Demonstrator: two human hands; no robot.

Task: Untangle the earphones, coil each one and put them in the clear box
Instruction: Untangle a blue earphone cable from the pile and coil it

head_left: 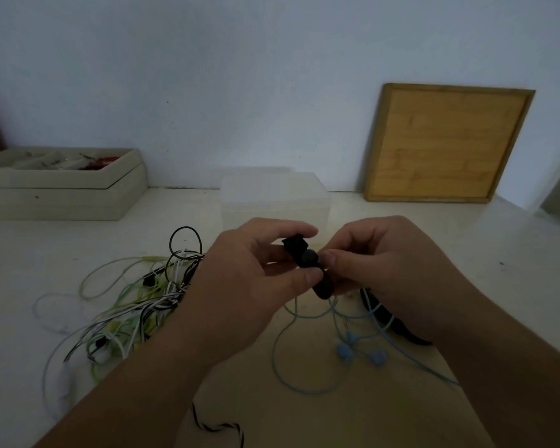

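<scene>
Both hands are raised over the middle of the worktop, fingertips meeting on one black earphone.
- Left hand: fingers curled, thumb and forefinger pinch the black earphone, thumb on its lower part, forefinger over the top end.
- Right hand: fingers curled, thumb and forefinger tips pinch the same piece at its round middle bulge.
- The black earphone is tilted, upper end toward the far-left. Its surface is too dark to read any marking.
- A thick black band lies on the worktop under the right wrist. Whether it joins the held piece can't be told, as the hand hides it.
- Clear box: sits near the worktop's far edge, just beyond the hands, open top. Its contents can't be made out.
- Tangle of green, white and black cords: on the left half of the worktop, partly under the left forearm, with one black loop sticking up at its far side.
- Blue earphone set: loose on the worktop below and between the hands, both buds near each other, cord looping toward the near edge.
- Striped cable, black and white: at the near edge.
- Beige tray: far-left corner, with small items inside, blurred.
- Wooden board: stands on the far edge toward the right, leaning on the wall.
</scene>
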